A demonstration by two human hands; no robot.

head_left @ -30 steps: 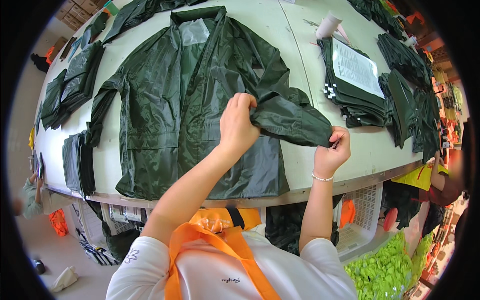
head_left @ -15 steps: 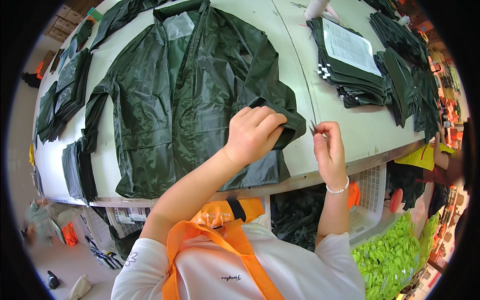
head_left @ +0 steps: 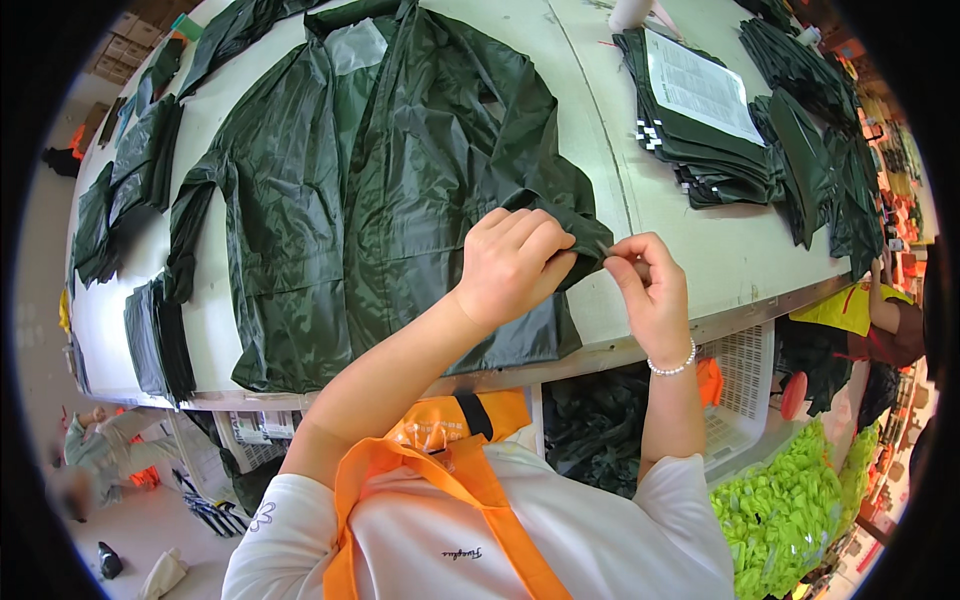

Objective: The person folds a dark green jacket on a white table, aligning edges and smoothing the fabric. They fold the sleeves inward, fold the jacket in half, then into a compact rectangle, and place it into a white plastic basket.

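A dark green rain jacket (head_left: pixel 390 180) lies spread open on the white table (head_left: pixel 700 260), its right sleeve folded back over the body. My left hand (head_left: pixel 515 262) is closed on the sleeve's cuff end near the table's front edge. My right hand (head_left: pixel 650 285), with a bead bracelet at the wrist, pinches the tip of the same cuff (head_left: pixel 598 245) between thumb and fingers. Both hands nearly touch each other.
A stack of folded dark green garments with a printed sheet on top (head_left: pixel 705 110) lies at the right. More folded green pieces (head_left: pixel 150 340) sit at the left edge. White baskets (head_left: pixel 740 390) and bright green items (head_left: pixel 790 510) stand below the table. Another person's arm (head_left: pixel 880 320) shows at the right.
The sleeve has been drawn in over the jacket body. My right hand moved up from the table edge to the cuff, and both hands closed together on it.
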